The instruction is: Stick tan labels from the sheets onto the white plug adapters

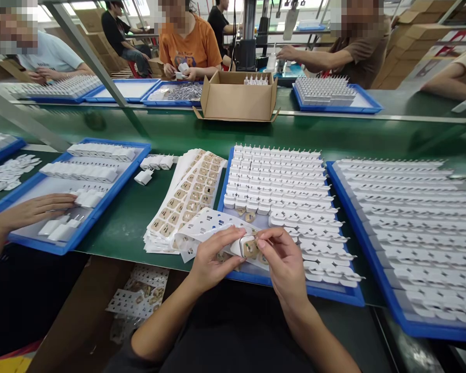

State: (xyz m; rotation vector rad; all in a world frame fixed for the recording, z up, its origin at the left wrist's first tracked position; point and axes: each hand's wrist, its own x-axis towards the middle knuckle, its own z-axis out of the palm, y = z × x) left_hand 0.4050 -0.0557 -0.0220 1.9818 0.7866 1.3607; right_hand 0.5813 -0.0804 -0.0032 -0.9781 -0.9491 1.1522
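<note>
My left hand [214, 254] is closed around a white plug adapter [236, 248] low in the middle of the view. Against the adapter's face lies a tan sticker [250, 247], and the fingertips of my right hand [282, 254] pinch at its right edge. Beneath both hands is a partly peeled sticker sheet [202, 226], resting over the near edge of a blue tray [326, 293]. Rows of white plug adapters [275, 176] fill much of that tray, pins up. A stack of sticker sheets [178, 207] lies to the left.
A second blue tray [402, 318] of adapters stands at right. At left, a co-worker's hand [42, 210] reaches into another blue tray [73, 243]. Loose adapters [143, 177] sit beside it. Across the green belt [159, 124] are a cardboard box [238, 98] and people working. Used sheets [140, 300] lie below.
</note>
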